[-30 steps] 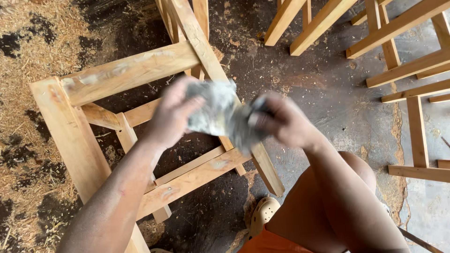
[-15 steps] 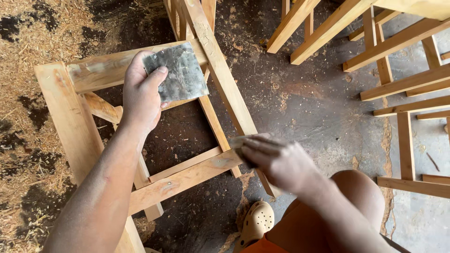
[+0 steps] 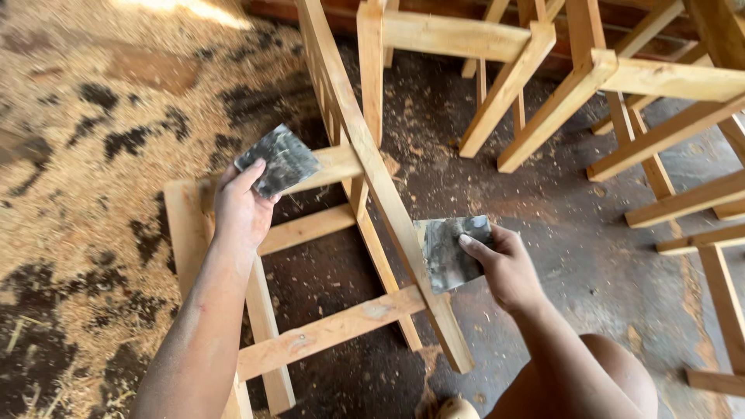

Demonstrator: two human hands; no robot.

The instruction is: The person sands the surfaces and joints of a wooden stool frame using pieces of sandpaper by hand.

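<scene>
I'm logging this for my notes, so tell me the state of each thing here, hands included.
Left hand: gripping a grey sheet.
Left grey sheet: held, lying against the frame's upper rail.
Right hand: gripping a second sheet.
Right grey sheet: held beside the long slanted rail.
Wooden frame: unfinished, tilted over a sawdust-strewn floor.

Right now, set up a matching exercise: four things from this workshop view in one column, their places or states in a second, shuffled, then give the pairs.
Things:
1. left hand
2. right hand
3. wooden frame
4. sawdust

Places or states:
A. spread over the floor on the left side
B. holds a grey sandpaper sheet beside the slanted long rail
C. lies tilted on the floor between both arms
D. holds a grey sandpaper piece against the upper crossbar

Pairs: 1-D, 2-B, 3-C, 4-A
</scene>
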